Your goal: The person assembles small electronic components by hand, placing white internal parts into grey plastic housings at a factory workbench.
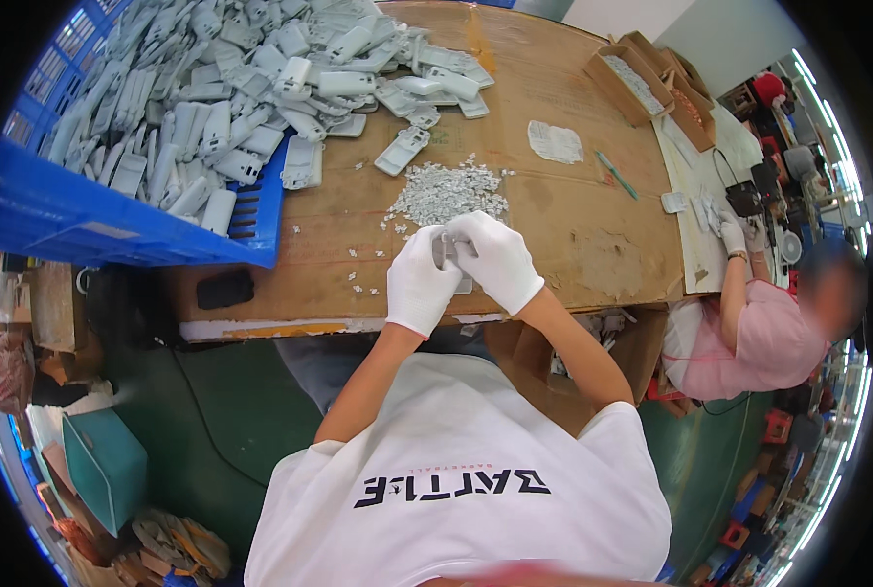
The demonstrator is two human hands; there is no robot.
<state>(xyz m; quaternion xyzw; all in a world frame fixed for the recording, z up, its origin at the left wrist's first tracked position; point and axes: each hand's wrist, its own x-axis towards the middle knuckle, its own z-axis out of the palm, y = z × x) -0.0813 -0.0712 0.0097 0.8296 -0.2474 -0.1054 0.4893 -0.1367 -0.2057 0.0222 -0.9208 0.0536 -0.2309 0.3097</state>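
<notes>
Both my hands wear white gloves and meet near the table's front edge. My left hand is closed around a grey plastic casing, mostly hidden by the gloves. My right hand is closed on the same casing from the other side, its fingers bent over the top; whether a smaller piece sits in those fingertips I cannot make out. Just beyond the gloves lies a heap of small silvery-white pieces, with several strays to its left. A single pale casing rests behind the heap.
At the left, a blue crate overflows with pale plastic casings. A teal pen and a crumpled paper lie on the cardboard-covered table. Small boxes stand at the back right. A co-worker in pink works at the right.
</notes>
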